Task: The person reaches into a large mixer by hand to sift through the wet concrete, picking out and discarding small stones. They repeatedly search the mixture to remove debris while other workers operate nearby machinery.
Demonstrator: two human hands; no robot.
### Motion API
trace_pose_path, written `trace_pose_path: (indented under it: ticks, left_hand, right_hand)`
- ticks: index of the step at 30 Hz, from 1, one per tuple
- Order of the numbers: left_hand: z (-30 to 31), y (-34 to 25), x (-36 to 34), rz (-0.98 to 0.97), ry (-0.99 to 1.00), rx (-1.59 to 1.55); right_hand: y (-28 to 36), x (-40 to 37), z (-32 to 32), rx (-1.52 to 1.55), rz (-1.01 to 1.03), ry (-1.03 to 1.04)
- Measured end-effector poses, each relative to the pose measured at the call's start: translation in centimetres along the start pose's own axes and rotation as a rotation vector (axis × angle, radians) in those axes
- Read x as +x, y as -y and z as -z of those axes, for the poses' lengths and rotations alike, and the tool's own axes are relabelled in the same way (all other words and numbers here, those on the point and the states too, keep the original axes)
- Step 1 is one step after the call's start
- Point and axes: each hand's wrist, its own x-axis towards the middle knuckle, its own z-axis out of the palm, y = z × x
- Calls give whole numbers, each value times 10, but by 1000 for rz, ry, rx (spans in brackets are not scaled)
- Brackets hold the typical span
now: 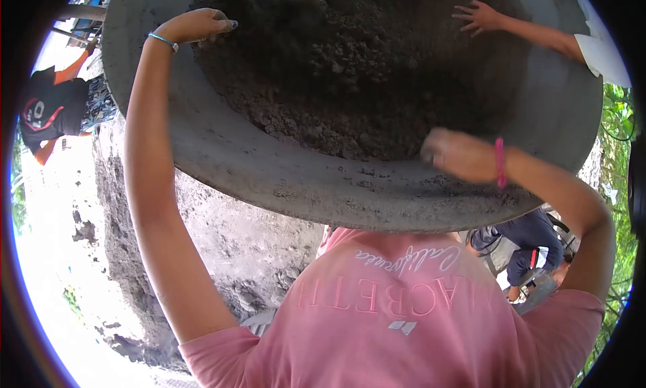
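A large round grey basin (282,193) spans the upper part of the head view, its wide rim curving above my pink shirt. Dark, crumbly, soil-like material (356,58) lies inside it. My left hand (202,26), with a light-blue bracelet, is at the basin's upper left. Its fingers are bent and pressed together; what they hold, if anything, cannot be made out. My right hand (457,154), with a pink wristband, is blurred over the lower right of the material. It looks curled, its contents hidden.
Another person's spread hand (481,18) reaches over the basin from the upper right. A person in a dark shirt (57,109) is at the far left. Someone in dark clothes (531,243) is low beyond the basin's right side. Rough grey ground (249,253) lies below.
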Motion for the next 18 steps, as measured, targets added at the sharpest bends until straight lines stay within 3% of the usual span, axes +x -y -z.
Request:
trace_pose_path:
  ticks: [1,3,6,9,11,13,14,18]
  left_hand:
    - [-1,0,1,7,-12,16]
    - [-4,5,-1,29,-31,16]
    - [0,14,1,66,-41,6]
    - [-8,17,1,107,-54,7]
    - [-9,17,0,105,-124,-3]
    - [-1,23,1,82,-30,-54]
    - [2,25,2,68,20,-80]
    - [12,38,-2,112,-105,-66]
  right_hand:
    - [-11,5,14,-33,21,-90]
    - [-14,11,43,595,-499,-351]
    - [-10,14,58,522,-747,-136]
    - [-1,5,72,-126,-307,139]
    - [-5,2,77,-269,-404,180]
    - [-19,-7,86,-427,-531,203]
    - [-24,-13,91,-446,-569,154]
    - [-41,-35,114,-441,-661,72]
